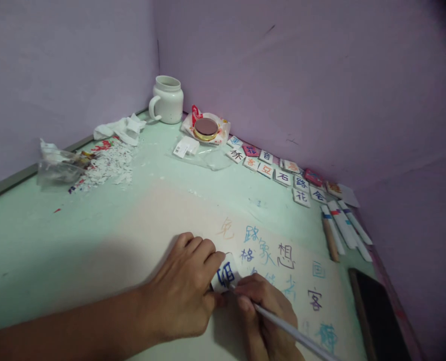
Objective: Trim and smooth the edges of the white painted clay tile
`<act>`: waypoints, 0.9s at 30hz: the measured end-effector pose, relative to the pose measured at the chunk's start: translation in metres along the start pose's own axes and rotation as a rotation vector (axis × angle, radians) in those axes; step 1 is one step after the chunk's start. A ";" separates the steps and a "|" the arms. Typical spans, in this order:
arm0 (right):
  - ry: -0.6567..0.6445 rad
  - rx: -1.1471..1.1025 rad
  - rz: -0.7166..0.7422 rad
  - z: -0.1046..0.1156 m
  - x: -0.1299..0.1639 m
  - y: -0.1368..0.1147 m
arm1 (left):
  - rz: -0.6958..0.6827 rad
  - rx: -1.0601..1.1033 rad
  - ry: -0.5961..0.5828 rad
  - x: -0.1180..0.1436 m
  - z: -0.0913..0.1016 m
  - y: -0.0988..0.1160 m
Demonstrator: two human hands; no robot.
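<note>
My left hand is closed on the left side of a small white block, pinning it down on the paper. A character drawn in dark blue covers the block's top face. In my right hand is a slim grey pen-shaped tool, gripped near its front end. Its tip meets the lower edge of the block, beside the blue strokes; the kind of tip is too small to make out. Under both hands lies a pale sheet of paper with handwritten characters in several colours.
White shavings lie at the left beside a clear plastic bag and crumpled tissue. A white mug and a round compact stand at the back. Character blocks, markers and a phone line the right.
</note>
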State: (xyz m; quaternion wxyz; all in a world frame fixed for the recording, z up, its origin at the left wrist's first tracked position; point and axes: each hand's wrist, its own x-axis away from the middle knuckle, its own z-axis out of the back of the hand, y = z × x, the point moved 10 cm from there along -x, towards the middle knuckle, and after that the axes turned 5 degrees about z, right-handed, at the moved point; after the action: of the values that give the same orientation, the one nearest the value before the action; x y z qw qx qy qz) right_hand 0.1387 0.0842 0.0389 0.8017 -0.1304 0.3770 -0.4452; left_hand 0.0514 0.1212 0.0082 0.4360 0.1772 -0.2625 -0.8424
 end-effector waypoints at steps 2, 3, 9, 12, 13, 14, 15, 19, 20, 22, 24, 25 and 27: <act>0.031 -0.063 -0.052 0.000 0.004 0.006 | 0.006 0.003 -0.003 -0.001 0.000 0.000; 0.064 -0.101 -0.080 0.002 0.005 0.010 | 0.009 0.007 -0.005 -0.001 0.001 -0.001; 0.146 -0.127 -0.113 0.005 0.001 0.007 | 0.007 0.017 -0.009 -0.002 0.002 0.000; 0.195 -0.082 -0.098 0.007 -0.001 0.001 | -0.003 0.012 0.006 -0.001 0.002 0.001; 0.206 -0.068 -0.091 0.008 -0.001 -0.001 | -0.003 0.011 0.008 -0.001 0.002 0.000; 0.214 -0.054 -0.092 0.008 -0.001 -0.002 | -0.003 0.010 0.006 -0.001 0.002 0.000; 0.217 -0.040 -0.101 0.008 0.000 -0.001 | -0.003 0.010 0.002 -0.001 0.001 0.000; 0.148 -0.061 -0.153 0.003 0.003 0.008 | -0.002 0.014 -0.003 -0.002 0.002 0.000; 0.114 -0.085 -0.149 0.000 0.003 0.009 | -0.003 0.014 -0.002 -0.002 0.002 0.001; 0.069 -0.134 -0.140 -0.003 0.004 0.011 | -0.003 0.012 0.000 -0.002 0.002 0.001; 0.093 -0.157 -0.141 0.001 0.005 0.014 | 0.000 0.012 -0.001 -0.002 0.001 0.000; 0.115 -0.168 -0.139 0.003 0.006 0.015 | 0.002 0.015 -0.003 -0.002 0.001 0.000; 0.141 -0.177 -0.139 0.006 0.006 0.016 | 0.005 0.019 -0.002 -0.002 0.001 0.000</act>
State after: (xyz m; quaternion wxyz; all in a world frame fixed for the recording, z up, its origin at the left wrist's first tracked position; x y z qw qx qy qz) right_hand 0.1549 0.0877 0.0307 0.7257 -0.1950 0.4602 -0.4727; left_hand 0.0518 0.1230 0.0087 0.4360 0.1798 -0.2714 -0.8390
